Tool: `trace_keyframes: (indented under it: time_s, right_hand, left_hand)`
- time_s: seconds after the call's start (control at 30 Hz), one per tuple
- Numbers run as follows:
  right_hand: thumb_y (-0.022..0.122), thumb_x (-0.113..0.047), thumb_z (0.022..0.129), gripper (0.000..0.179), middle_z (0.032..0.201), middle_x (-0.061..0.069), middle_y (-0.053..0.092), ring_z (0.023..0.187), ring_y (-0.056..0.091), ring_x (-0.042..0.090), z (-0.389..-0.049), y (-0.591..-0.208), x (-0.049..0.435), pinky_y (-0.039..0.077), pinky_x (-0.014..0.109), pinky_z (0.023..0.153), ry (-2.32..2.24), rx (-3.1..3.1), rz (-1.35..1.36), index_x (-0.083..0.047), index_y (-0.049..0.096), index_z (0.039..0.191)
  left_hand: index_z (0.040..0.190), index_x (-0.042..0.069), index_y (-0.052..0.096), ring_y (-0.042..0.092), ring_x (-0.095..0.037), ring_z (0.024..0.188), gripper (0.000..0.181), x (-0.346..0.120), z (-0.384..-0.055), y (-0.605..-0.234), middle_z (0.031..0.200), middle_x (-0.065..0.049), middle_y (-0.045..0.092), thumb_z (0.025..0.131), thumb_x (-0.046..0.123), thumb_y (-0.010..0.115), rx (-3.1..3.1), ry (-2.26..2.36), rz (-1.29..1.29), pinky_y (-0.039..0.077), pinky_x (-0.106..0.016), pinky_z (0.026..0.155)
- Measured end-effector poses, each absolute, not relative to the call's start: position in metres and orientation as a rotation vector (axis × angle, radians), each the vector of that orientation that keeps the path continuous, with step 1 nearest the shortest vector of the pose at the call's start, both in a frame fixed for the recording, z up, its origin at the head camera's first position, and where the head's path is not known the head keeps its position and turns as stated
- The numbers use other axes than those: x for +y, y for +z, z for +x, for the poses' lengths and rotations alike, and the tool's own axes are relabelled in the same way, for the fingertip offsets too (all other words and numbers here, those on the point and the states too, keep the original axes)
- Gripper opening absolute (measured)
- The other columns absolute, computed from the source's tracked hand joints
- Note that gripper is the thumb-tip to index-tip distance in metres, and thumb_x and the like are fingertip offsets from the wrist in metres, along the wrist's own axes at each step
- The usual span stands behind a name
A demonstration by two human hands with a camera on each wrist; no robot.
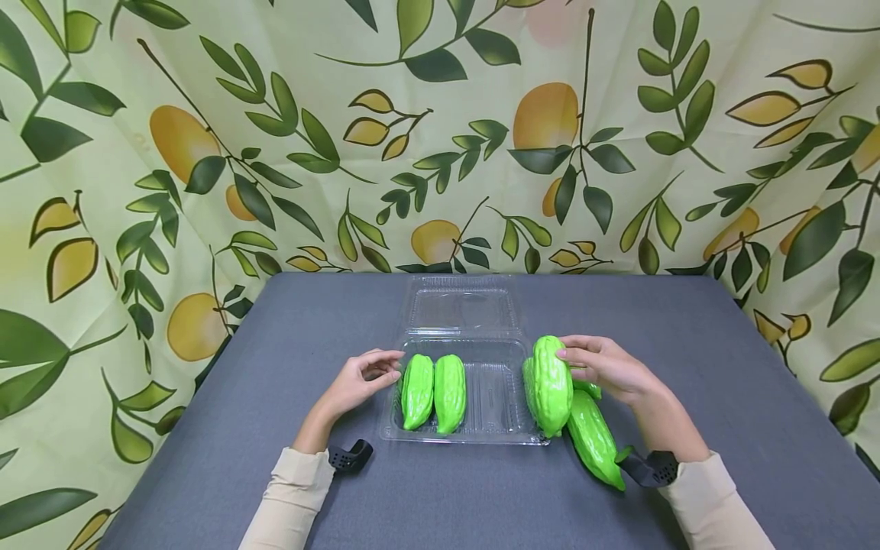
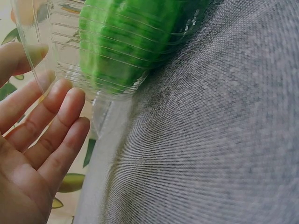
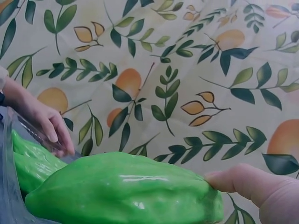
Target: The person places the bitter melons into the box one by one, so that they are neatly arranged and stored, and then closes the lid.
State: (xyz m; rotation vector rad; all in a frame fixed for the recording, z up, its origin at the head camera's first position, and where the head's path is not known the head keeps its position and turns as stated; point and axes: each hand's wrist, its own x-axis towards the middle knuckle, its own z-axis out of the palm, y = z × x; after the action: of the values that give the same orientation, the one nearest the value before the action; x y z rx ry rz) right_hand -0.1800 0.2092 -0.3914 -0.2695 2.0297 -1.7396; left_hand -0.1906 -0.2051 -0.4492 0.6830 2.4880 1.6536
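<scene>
Now | right hand (image 1: 612,370) grips green gourd (image 1: 552,389) by one end at right edge of clear container (image 1: 496,393), perhaps leaving the other end free | left hand (image 1: 360,383), relaxed, empty, at container's left, likely for steadying | paired gourds (image 1: 450,393) in container's left half | loose gourds (image 1: 594,439) right of container

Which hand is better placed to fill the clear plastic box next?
Likely the right hand: it grips a long, bumpy green gourd at the right edge of the box; the left hand holds no gourd.

Two gourds (image 1: 450,393) lie at left inside the container (image 1: 495,397), its lid (image 1: 462,309) behind it.
</scene>
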Motion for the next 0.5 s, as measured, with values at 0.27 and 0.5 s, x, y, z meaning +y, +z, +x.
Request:
trace_keyframes:
  time_s: [0.27, 0.5]
  right_hand:
    - [0.051, -0.018, 0.099, 0.059, 0.103, -0.018, 0.063, 0.096, 0.063, -0.003, -0.182, -0.394, 0.199, 0.053, 0.017, 0.089, -1.782, 1.991, -0.307, 0.020, 0.028, 0.139]
    - [0.052, -0.019, 0.099, 0.055, 0.100, -0.019, 0.064, 0.094, 0.063, -0.003, -0.181, -0.394, 0.188, 0.052, 0.017, 0.088, -1.794, 1.966, -0.292, 0.017, 0.034, 0.137]
  left_hand:
    - [0.123, -0.008, 0.059, 0.058, 0.007, 0.089, 0.036, -0.205, -0.191, -0.450, 0.114, -0.028, 0.062, 0.090, 0.004, 0.064, 2.486, 1.659, 0.691, 0.052, -0.015, 0.085]
    - [0.123, -0.009, 0.059, 0.058, 0.007, 0.089, 0.036, -0.205, -0.190, -0.448, 0.113, -0.029, 0.062, 0.090, 0.004, 0.064, 2.480, 1.663, 0.691, 0.052, -0.014, 0.084]
